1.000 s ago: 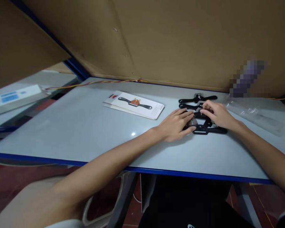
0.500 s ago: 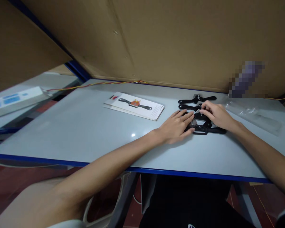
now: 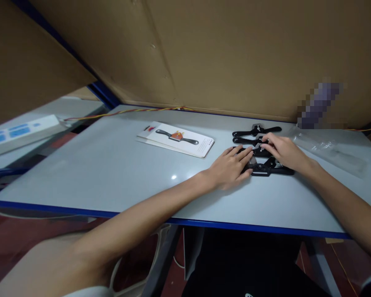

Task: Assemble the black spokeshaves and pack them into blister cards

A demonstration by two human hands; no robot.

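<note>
Four black two-handled tools lie in a row on the pale bench [image 3: 111,165], right of centre, with the nearest tool [image 3: 270,170] closest to the front edge. The left hand [image 3: 231,168] rests flat, fingers loosely spread, its grip open with fingertips touching that tool's left handle. The right hand [image 3: 282,152] lies over the middle tools [image 3: 250,140], fingers curled; I cannot tell whether its grip is closed. A small stack of printed cards [image 3: 176,138] sits to the left, well apart.

The table [image 3: 111,173] is pale grey with a blue edge, and the tools [image 3: 259,150] at its two o'clock are black. At twelve o'clock the white card [image 3: 176,140] shows a black tool with an orange-red middle, under brown cardboard walls [image 3: 235,53] and a red-and-yellow wire [image 3: 136,110].
</note>
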